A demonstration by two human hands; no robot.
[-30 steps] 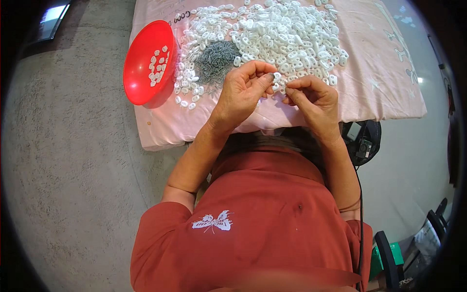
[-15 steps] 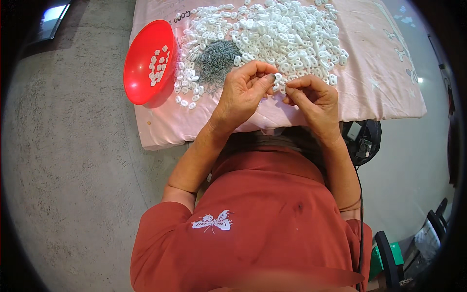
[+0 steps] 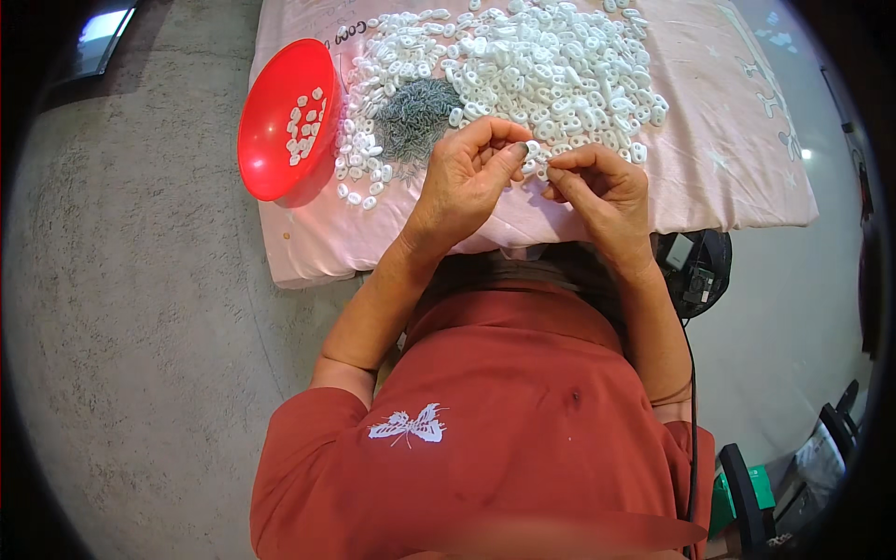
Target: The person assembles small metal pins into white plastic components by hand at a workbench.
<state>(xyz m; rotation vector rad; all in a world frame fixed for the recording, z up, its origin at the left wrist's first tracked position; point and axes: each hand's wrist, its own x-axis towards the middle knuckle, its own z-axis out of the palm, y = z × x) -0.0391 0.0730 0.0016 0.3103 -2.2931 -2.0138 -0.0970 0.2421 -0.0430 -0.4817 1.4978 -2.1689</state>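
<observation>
My left hand (image 3: 471, 177) is closed in a pinch at the table's near side, thumb against fingertips, on a small white plastic piece (image 3: 533, 149) that shows at its tips. Facing it, my right hand (image 3: 602, 191) is pinched too, its fingertips almost touching that piece; whatever lies between them is too small to make out. Just beyond my hands spreads a large heap of white oval plastic pieces (image 3: 551, 70) with holes in them. To its left is a pile of thin grey metal bits (image 3: 415, 117), perhaps screws.
A red bowl (image 3: 266, 121) with several white pieces inside tilts at the table's left edge. A pink cloth (image 3: 700, 177) covers the table. A black round container (image 3: 709, 275) with small devices sits below the right front edge, beside a dark cable (image 3: 692, 401).
Almost nothing differs. Both hands keep their pinch in the same place, with only a slight shift at the fingertips.
</observation>
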